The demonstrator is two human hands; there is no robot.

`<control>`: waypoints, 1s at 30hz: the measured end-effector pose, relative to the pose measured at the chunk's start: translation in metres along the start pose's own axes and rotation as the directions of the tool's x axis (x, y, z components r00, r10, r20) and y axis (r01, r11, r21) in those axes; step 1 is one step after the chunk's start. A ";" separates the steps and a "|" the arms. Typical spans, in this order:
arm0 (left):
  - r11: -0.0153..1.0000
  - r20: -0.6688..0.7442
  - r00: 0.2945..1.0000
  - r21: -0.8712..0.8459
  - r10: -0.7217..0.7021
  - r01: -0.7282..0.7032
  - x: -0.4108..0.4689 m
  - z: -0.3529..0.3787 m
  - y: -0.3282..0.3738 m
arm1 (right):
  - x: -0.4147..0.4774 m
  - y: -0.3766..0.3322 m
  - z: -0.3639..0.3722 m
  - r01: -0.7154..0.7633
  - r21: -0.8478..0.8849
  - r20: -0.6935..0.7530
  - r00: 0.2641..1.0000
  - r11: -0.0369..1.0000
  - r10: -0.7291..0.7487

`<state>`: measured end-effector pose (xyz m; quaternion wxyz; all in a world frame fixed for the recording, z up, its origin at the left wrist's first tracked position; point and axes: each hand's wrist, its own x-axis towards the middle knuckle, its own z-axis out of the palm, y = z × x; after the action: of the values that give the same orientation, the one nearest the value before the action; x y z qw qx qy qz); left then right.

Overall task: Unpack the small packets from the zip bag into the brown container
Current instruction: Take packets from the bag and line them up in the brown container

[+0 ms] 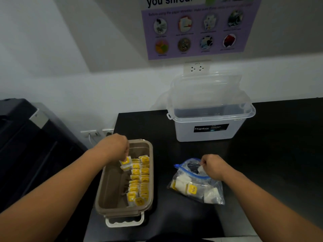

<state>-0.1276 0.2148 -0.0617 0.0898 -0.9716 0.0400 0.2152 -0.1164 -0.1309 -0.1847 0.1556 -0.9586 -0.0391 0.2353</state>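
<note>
**Nearly there: packets going into the container**

Now, starting at nine o'clock, a dark machine (pixel 26 145) stands beside the black worktop (pixel 271 154). Next comes the left hand (pixel 116 147), pinched shut on a small bunch of packets (pixel 125 163) just over the far end of the brown container (pixel 108 189). Two rows of yellow-labelled packets already lie along the container's right side; its left side is bare. A white latch (pixel 125 221) hangs at the near end.

Toward three o'clock, the zip bag (pixel 197 184) lies on the worktop, mouth open toward twelve o'clock, with several packets left inside. The right hand (pixel 212 166) is closed on the bag's rim, and seems to pinch something white; I cannot tell whether that is a packet.

The likely slip, I judge: the bunch is held loosely by its corners, so one packet could drop outside the container's rim, or land crooked and upset the rows. Tugging the thin bag could also spill its contents.

At one o'clock sits a clear box (pixel 209 126), lid up, against a white wall with a socket (pixel 196 68) and a purple poster (pixel 197 30).
</note>
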 end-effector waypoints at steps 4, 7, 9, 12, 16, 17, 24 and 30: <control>0.990 0.049 0.998 0.138 0.034 -0.040 0.011 0.028 0.001 | -0.002 -0.001 0.002 0.023 0.022 -0.020 1.000 0.999 -0.022; 0.973 0.024 0.999 0.227 0.029 -0.034 0.016 0.043 0.005 | -0.003 -0.003 0.001 0.027 0.006 -0.020 0.999 1.000 -0.027; 0.963 0.033 0.999 0.268 0.030 -0.038 0.020 0.047 0.010 | -0.003 -0.003 0.001 0.016 0.010 -0.004 1.000 1.000 -0.016; 0.967 0.057 0.998 0.254 0.007 -0.021 0.029 0.050 0.013 | -0.004 -0.001 0.001 -0.022 0.020 0.050 0.999 1.000 0.021; 0.970 0.100 0.994 0.242 -0.035 0.010 0.038 0.056 0.015 | -0.007 0.003 0.000 -0.066 0.049 0.039 0.997 0.997 0.064; 0.972 0.104 0.994 0.236 -0.044 0.019 0.039 0.058 0.015 | -0.007 0.004 0.001 -0.074 0.064 0.029 0.997 0.995 0.073; 0.978 0.079 0.995 0.206 -0.059 0.041 0.038 0.063 0.021 | -0.010 0.010 0.007 -0.065 0.227 0.023 0.998 0.972 0.062; 0.988 -0.133 0.984 0.085 -0.119 0.131 0.027 0.026 0.032 | -0.011 0.021 0.005 -0.016 0.437 -0.019 0.999 0.899 0.027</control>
<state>-0.1180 0.1871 -0.1013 0.1459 -0.9787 -0.0053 0.1444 -0.1286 -0.1515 -0.1906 0.3644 -0.9025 0.0272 0.2280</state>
